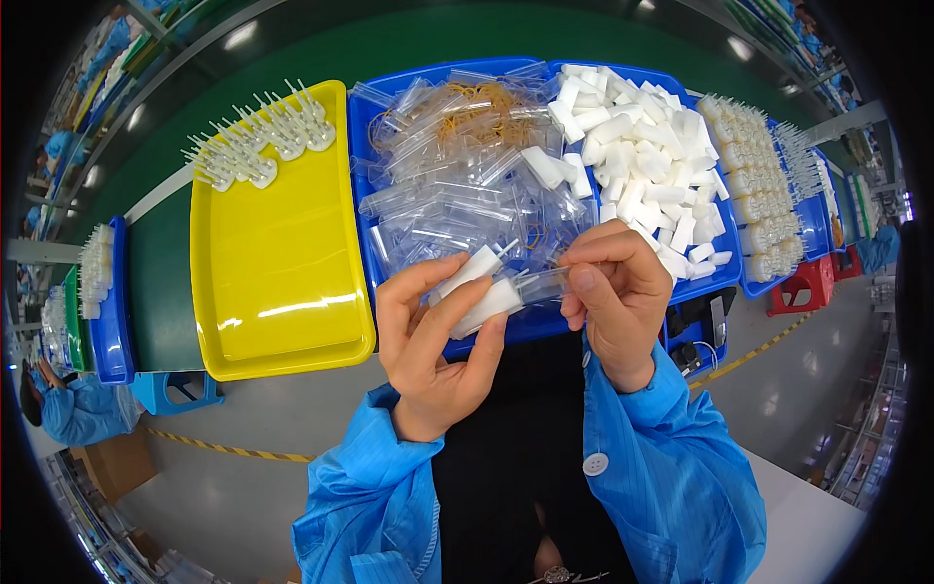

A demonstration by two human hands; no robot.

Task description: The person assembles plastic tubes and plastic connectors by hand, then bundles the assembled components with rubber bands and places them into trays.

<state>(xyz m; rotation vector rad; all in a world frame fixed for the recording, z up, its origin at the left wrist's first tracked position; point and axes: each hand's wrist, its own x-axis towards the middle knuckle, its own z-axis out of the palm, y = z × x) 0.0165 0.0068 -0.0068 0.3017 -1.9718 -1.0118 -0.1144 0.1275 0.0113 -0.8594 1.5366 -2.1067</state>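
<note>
My left hand is closed around two white cylinder-like pieces, which lie side by side between its fingers. A thin, pale tip sticks out of each piece toward the upper right. With thumb and forefinger, my right hand pinches a clear plastic sleeve at its far end. The sleeve's other end meets the tip of the lower white piece; whether it sits over the tip I cannot tell. Below both hands, a pile of similar clear sleeves fills a blue tray.
At left, a yellow tray has several white pieces with upright thin stems at its back. Another blue tray to the right is heaped with white pieces. Yellowish rubber bands lie among the sleeves. Farther right stand rows of stemmed parts.
</note>
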